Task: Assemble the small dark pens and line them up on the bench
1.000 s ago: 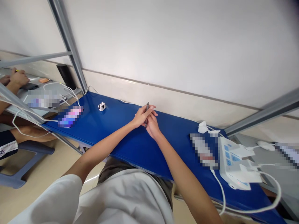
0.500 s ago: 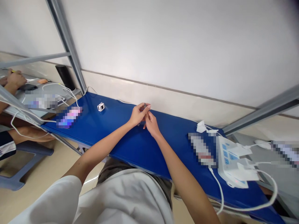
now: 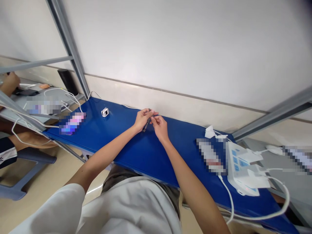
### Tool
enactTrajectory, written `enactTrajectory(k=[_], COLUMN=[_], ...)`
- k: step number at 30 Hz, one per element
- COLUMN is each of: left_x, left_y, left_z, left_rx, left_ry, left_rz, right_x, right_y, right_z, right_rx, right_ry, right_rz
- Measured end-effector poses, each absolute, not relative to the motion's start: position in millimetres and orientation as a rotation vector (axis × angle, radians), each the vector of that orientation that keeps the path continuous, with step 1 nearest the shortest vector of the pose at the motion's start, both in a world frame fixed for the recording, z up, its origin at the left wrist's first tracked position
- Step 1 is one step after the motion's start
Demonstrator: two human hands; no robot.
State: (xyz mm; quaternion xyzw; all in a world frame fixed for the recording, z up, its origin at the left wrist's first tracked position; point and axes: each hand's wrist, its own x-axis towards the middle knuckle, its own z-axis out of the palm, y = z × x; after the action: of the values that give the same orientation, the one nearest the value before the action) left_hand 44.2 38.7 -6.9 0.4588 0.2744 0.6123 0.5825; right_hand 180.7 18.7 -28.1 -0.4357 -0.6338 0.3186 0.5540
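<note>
My left hand [image 3: 143,119] is closed on a slim dark pen-like object [image 3: 146,125], with the thumb pressed along its upper part. The lower end of this object slants down toward me, just above or on the blue table [image 3: 117,130]; I cannot tell which. Close beside it, my right hand [image 3: 160,126] has thumb and fingers pinched together at the object's upper part. Its fingertips partly cover what they grip. The two hands nearly touch at their fingertips.
A small white device [image 3: 105,112] and a blurred phone [image 3: 72,123] lie to the left. On the right are another phone [image 3: 211,156], a crumpled tissue [image 3: 210,132] and a white power strip [image 3: 240,169] with cables. At far left, another person's hand [image 3: 11,81] shows.
My right hand has shifted slightly right, away from my left, uncovering more of the dark object. At far left, the other person's hand has moved left.
</note>
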Motion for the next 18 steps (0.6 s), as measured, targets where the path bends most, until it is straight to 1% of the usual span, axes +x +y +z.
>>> enactTrajectory(k=[9, 18], left_x=[43.4, 41.2], left_y=[40.0, 44.7], left_z=[-7.5, -11.2], left_rx=[1.05, 1.05], left_ry=[0.628, 0.566], left_rz=[1.426, 1.364], right_x=[182.3, 180.8], right_y=[19.5, 19.1], right_z=[-28.7, -29.6], right_rx=[-1.042, -1.056], right_ry=[-1.509, -1.454], right_rz=[0.791, 0.724])
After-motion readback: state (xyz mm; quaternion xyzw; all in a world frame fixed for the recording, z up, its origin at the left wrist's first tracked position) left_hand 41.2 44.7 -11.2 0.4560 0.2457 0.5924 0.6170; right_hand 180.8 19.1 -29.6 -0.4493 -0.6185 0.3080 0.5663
